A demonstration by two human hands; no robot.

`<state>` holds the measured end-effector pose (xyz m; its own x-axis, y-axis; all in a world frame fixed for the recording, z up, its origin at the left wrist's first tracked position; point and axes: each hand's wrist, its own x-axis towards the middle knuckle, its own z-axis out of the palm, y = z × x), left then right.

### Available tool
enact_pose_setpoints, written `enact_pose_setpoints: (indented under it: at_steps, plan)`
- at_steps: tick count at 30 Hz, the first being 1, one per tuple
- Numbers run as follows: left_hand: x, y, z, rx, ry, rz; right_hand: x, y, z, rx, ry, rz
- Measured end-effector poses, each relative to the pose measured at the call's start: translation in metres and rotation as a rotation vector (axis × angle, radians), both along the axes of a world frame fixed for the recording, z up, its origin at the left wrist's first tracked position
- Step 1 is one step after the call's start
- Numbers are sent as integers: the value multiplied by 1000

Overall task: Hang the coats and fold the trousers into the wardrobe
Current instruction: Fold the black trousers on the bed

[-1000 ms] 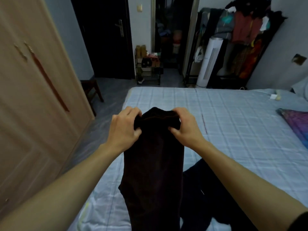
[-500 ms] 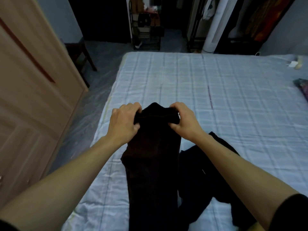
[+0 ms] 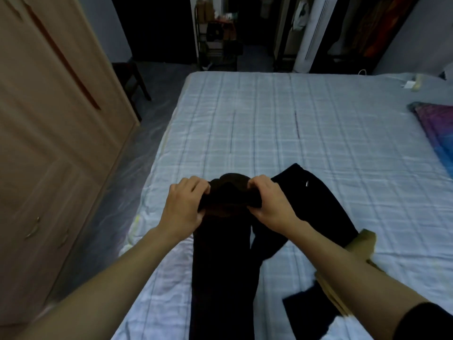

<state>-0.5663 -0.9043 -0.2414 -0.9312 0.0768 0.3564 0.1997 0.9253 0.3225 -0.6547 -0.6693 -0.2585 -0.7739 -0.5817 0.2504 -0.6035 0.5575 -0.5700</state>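
A pair of dark brown trousers [image 3: 221, 261] hangs down in front of me over the near edge of the bed [image 3: 282, 123]. My left hand [image 3: 183, 207] grips the left side of its bunched top end and my right hand [image 3: 269, 204] grips the right side, both close together. A second black garment [image 3: 316, 202] lies flat on the bed just right of the trousers, partly under my right forearm. The wardrobe [image 3: 49, 143] stands at the left with its wooden doors closed.
A tan garment [image 3: 360, 244] and another dark piece [image 3: 311, 312] lie near my right arm. A colourful pillow [image 3: 438, 128] sits at the right edge. A stool [image 3: 132, 77], a shoe rack [image 3: 218, 45] and a white tower fan [image 3: 311, 35] stand beyond the bed.
My hands have lowered the trousers' top end toward the bed and my view has tilted down. The grip on both sides is the same.
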Motion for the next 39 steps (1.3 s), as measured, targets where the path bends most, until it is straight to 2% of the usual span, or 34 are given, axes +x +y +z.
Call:
enact_pose_setpoints:
  at_steps: [7, 14, 19, 28, 32, 35, 39]
  plan:
    - [128, 15, -40, -92, -43, -119, 127, 23, -47, 162, 55, 40]
    - [237, 26, -97, -49, -32, -157, 241, 36, -92, 195, 61, 35]
    - [283, 42, -151, -41, -68, -232, 297, 55, -142, 250, 70, 0]
    - [345, 70, -259, -80, -387, -172, 358, 74, -253, 373, -121, -22]
    - [365, 69, -280, -129, -471, -168, 378, 84, -264, 451, -289, 40]
    - [366, 67, -274, -83, -411, -159, 376, 83, -247, 346, -286, -3]
    - [331, 69, -253, 41, -270, -36, 352, 56, -229, 161, -155, -183]
